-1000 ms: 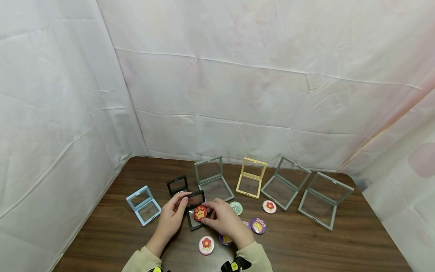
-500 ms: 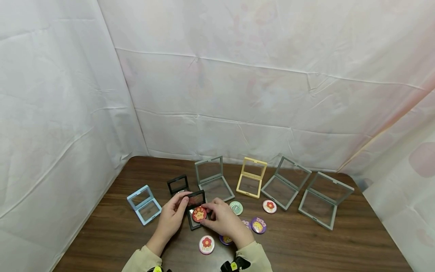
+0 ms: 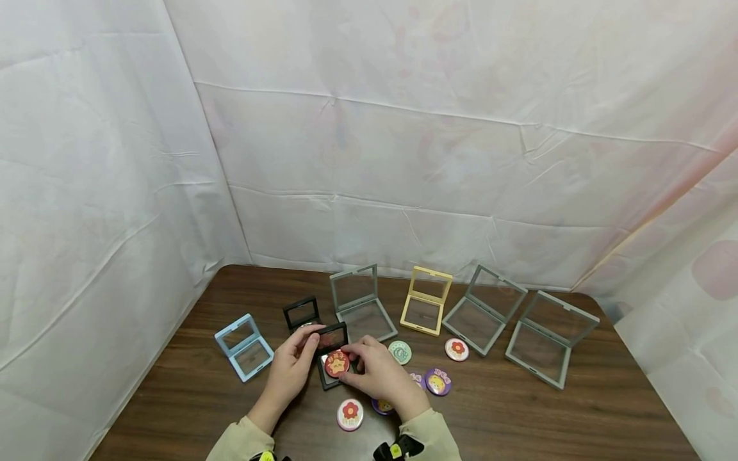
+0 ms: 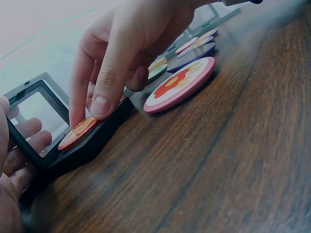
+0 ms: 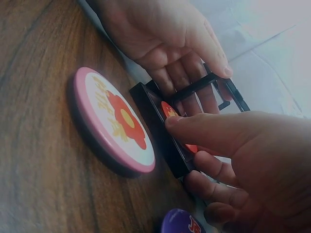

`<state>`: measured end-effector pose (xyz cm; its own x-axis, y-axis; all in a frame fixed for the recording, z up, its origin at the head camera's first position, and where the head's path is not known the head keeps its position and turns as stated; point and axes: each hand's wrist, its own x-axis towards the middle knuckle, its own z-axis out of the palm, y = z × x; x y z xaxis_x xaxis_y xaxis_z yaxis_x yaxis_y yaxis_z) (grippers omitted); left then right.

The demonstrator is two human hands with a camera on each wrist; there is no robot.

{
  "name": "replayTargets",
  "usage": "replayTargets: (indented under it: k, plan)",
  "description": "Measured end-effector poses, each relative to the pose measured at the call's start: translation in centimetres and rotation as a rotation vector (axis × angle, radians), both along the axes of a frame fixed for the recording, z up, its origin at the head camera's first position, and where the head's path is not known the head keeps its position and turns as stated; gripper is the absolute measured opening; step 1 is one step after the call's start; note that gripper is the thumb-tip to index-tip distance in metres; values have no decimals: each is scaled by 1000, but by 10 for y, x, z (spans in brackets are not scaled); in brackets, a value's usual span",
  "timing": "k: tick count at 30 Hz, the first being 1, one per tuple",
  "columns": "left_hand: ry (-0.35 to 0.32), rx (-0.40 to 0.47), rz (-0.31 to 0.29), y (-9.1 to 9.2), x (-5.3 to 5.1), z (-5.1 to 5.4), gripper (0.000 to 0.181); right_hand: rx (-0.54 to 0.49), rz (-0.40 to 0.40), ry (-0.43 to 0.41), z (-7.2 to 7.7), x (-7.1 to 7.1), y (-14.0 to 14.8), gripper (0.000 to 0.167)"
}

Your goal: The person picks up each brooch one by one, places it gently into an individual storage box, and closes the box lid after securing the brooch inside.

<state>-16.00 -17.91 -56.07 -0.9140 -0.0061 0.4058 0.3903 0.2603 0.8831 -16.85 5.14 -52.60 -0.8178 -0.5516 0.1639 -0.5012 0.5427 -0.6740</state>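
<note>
A small black hinged display frame lies opened on the table, its lid tilted up and its clear film visible. My left hand grips the raised lid at its left edge, thumb in front and fingers behind. Between thumb and fingertips my right hand pinches a round red badge with a yellow star-like figure. In the left wrist view the red badge lies low over the base of the black frame. Whether it touches the film is hard to tell. Nearest the hands sits a pink-rimmed flower badge.
Behind the hands stand another black frame, a yellow frame and several grey-green frames. A blue frame is at the left. Purple badges, a green badge and another flower badge lie to the right.
My right hand has shifted the red badge slightly left and down over the base of the black frame. My left hand keeps its grip on the lid.
</note>
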Motion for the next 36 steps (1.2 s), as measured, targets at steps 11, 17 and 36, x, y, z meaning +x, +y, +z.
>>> replayTargets:
  k: [11, 17, 36]
  plan:
    - [-2, -11, 9, 1, -1, 2, 23, -3, -16, 17, -2, -4, 0, 40]
    - [1, -19, 14, 1, -1, 3, 23, 1, -18, 15, -1, -4, 0, 40]
    - [240, -357, 48, -9, 2, 9, 24, -51, -33, -82, 10, -5, 10, 30]
